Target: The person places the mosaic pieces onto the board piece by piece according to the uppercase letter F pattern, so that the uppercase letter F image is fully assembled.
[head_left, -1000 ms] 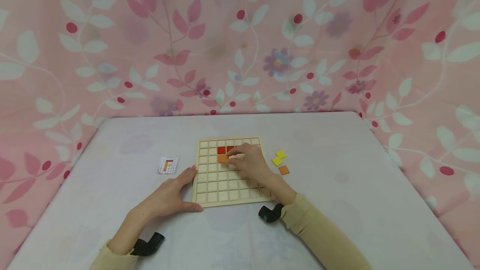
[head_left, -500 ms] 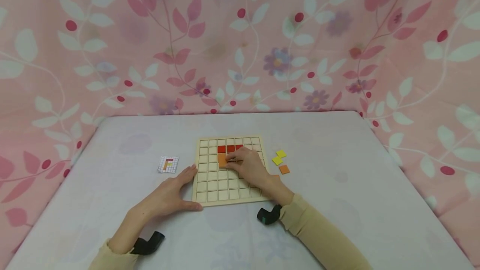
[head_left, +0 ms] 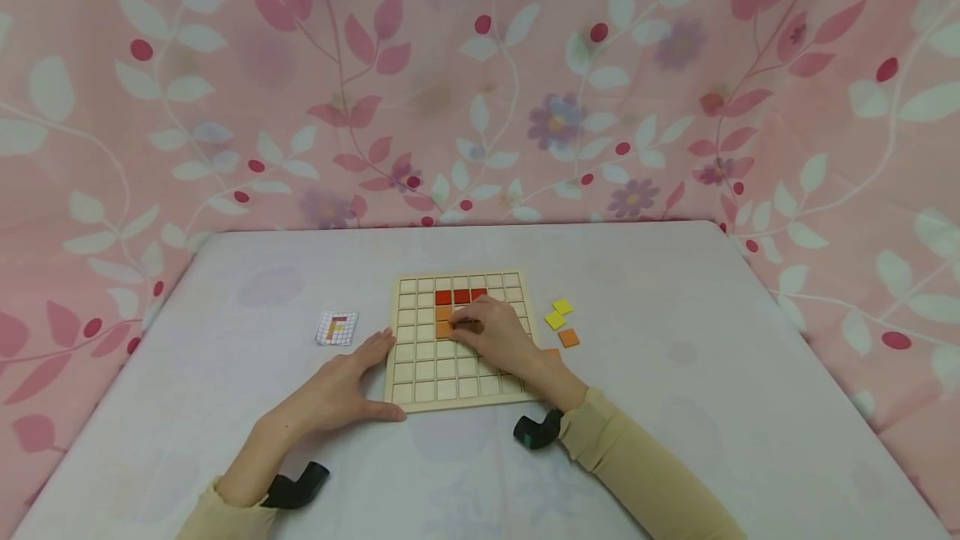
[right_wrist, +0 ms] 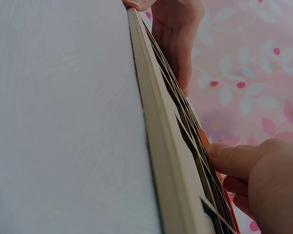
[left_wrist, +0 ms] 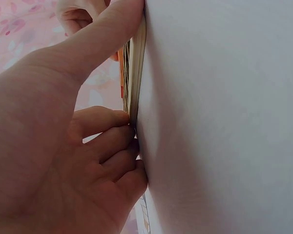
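A square wooden grid board (head_left: 465, 402) lies on the table. Three red tiles (head_left: 443, 297) sit side by side in one of its far rows. Below the leftmost red one is an orange tile (head_left: 443, 312), with a second orange tile (head_left: 442, 330) just nearer. My right hand (head_left: 498, 336) pinches this nearer tile at its right side, thumb and index finger low over the grid. In the right wrist view the thumb meets the orange edge (right_wrist: 204, 139). My left hand (head_left: 337, 390) steadies the board's near left corner, thumb at the front edge and extended fingers along the left side.
Left of the board lies a small gridded pattern card (head_left: 336, 328) with a coloured figure. To the right are two yellow tiles (head_left: 555, 321) and a loose orange tile (head_left: 569, 337). Another orange piece (head_left: 552, 353) shows partly behind the right wrist. A floral cloth (head_left: 480, 107) hangs behind the table.
The right hand has brought the second orange tile toward me, from over the first one into the cell below it. The left hand stays at the board's corner.
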